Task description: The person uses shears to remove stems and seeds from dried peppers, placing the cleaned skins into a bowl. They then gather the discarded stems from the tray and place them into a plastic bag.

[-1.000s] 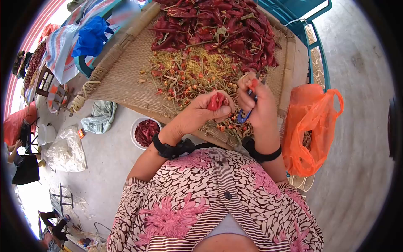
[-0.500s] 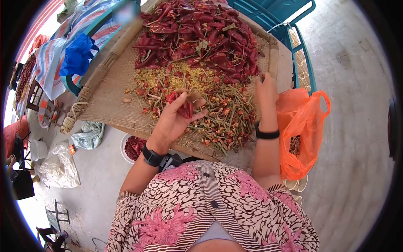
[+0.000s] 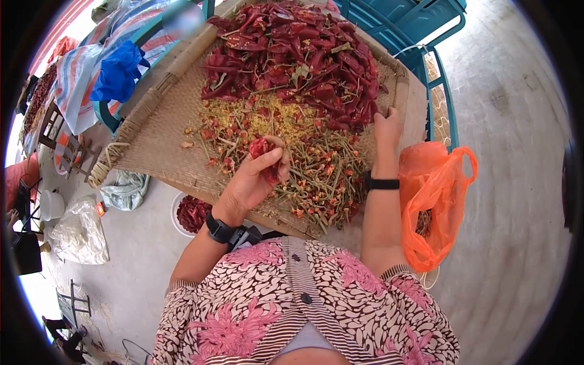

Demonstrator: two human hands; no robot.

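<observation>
My left hand (image 3: 257, 176) is closed around a few dried red chili peppers (image 3: 261, 148), above the woven mat tray (image 3: 152, 125). At the tray's right side, my right hand (image 3: 387, 126) has its fingers curled together beside the chili heap; whatever they hold, if anything, is hidden. A large heap of dried red chilies (image 3: 304, 52) fills the far part of the tray. Nearer me lie loose yellow seeds (image 3: 277, 115), and the pile of stems and caps (image 3: 325, 176) spreads between my two hands.
An orange plastic bag (image 3: 433, 201) hangs right of the tray, with stem-like bits inside. Below the tray's left front edge stands a white basin (image 3: 177, 224) holding red chilies. Teal metal rails (image 3: 441, 91) and a blue bag (image 3: 117, 73) flank the tray.
The fingers of my left hand, spread before, have folded over the chilies. My right hand remains by the heap's right edge, its fingers still curled. The view has shifted slightly.
</observation>
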